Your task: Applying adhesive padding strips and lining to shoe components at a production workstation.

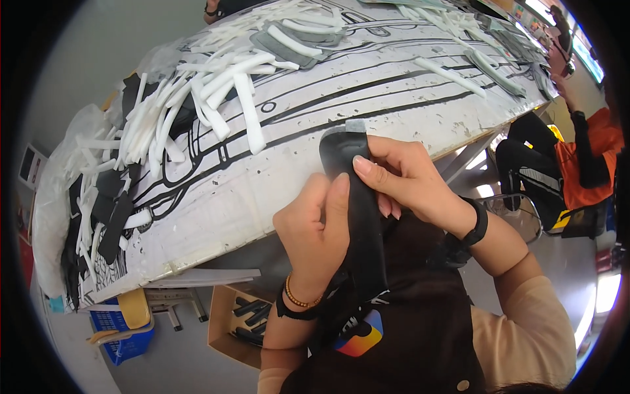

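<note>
Over the near table edge I hold a long, flat black strip (365,243) with a smooth surface and a rounded upper end. A small pale grey piece (355,125) sticks out at that end; its attachment is not clear. My left hand (310,226) is closed on the strip's left edge, thumb on its face, other fingers curled. Higher up, my right hand (410,180) pinches the right edge, thumb pressed on the face and fingers behind. The strip's lower end hangs against my dark apron (426,315).
White foam strips (248,115) lie heaped on the table (216,223), with dark grey pieces (279,46) among them. Below stand a cardboard box (220,315) of black pieces, a blue crate (125,341) and a yellow seat (134,308). A person in orange (590,171) sits at right.
</note>
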A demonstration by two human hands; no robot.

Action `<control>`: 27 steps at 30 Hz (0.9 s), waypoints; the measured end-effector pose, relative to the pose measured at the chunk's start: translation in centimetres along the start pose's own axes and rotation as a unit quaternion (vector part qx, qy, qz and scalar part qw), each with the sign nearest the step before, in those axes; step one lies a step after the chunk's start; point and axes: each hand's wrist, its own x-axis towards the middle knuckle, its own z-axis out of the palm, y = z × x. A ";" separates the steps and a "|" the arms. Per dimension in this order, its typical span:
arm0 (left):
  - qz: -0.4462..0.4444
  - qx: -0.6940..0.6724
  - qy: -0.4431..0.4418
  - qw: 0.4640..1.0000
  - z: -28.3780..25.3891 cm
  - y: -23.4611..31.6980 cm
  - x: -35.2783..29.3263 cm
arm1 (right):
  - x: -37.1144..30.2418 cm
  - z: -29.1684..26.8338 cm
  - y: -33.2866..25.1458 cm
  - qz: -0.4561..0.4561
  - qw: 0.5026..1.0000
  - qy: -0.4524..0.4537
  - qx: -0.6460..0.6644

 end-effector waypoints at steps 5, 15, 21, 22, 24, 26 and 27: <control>-0.059 -0.086 -0.020 0.994 0.0 -0.2 -0.3 | 0.4 0.4 -0.4 -0.020 0.999 0.015 0.034; -0.176 -0.122 -0.062 0.975 0.4 -0.7 -1.2 | 1.5 0.5 0.6 -0.027 0.989 0.068 0.129; -0.172 -0.077 -0.119 0.975 -0.5 -1.3 -1.5 | 2.3 0.6 0.9 -0.041 0.984 0.084 0.152; -0.175 -0.076 -0.123 0.974 -0.6 -1.4 -1.5 | 2.5 0.7 0.9 -0.040 0.982 0.092 0.159; -0.207 -0.104 -0.134 0.964 -0.8 -1.7 -1.6 | 2.8 0.4 1.2 -0.034 0.980 0.098 0.168; -0.220 -0.110 -0.128 0.961 -0.8 -2.1 -2.6 | 3.3 -0.5 1.4 -0.059 0.972 0.131 0.185; -0.228 -0.117 -0.119 0.959 -0.9 -2.3 -3.2 | 3.2 -0.2 1.2 -0.046 0.972 0.130 0.189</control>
